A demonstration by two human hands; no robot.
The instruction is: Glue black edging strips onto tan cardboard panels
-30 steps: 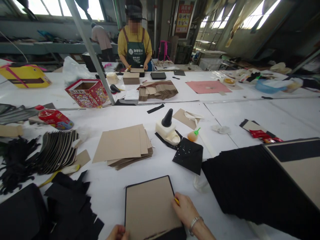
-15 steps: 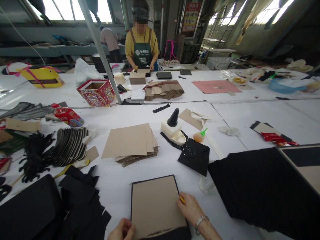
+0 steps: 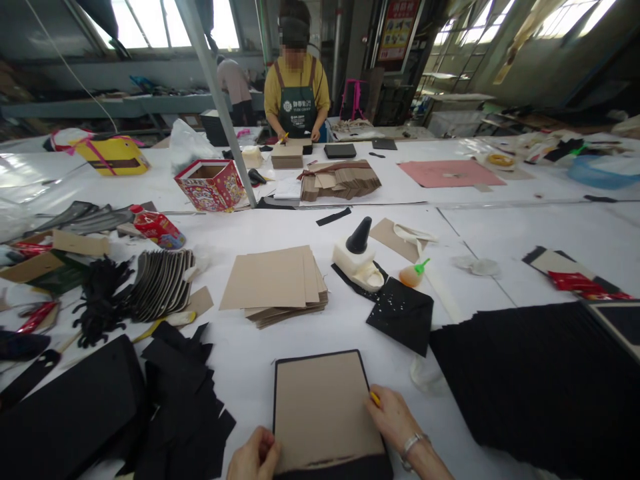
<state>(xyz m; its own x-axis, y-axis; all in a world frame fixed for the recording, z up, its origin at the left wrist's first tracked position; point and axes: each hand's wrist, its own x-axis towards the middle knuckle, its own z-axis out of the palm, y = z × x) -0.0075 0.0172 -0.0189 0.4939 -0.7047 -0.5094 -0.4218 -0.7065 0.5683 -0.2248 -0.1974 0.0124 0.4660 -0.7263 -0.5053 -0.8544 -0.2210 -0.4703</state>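
A tan board [image 3: 323, 407] with a black covering folded over its edges lies flat on the white table in front of me. My left hand [image 3: 256, 455] has its fingers curled at the board's lower left edge, pinching the black edge. On the right edge rests my right hand [image 3: 393, 415], closed around a small yellow tool [image 3: 375, 399], of which only the tip shows. Beyond the board are a stack of tan boards [image 3: 273, 279] and a white glue bottle [image 3: 354, 260] with a black nozzle, lying beside black pieces speckled with white [image 3: 403, 310].
A large stack of black sheets [image 3: 530, 373] spreads on the right. Black scraps [image 3: 183, 393] and a black padded piece [image 3: 75, 407] lie on the left. A red box [image 3: 211, 185] stands by a metal pole [image 3: 217, 100]. Across the table a person [image 3: 297, 100] in an apron works.
The view has swung slightly left, so everything sits further right in the picture. Both hands keep their places at the board's edges.
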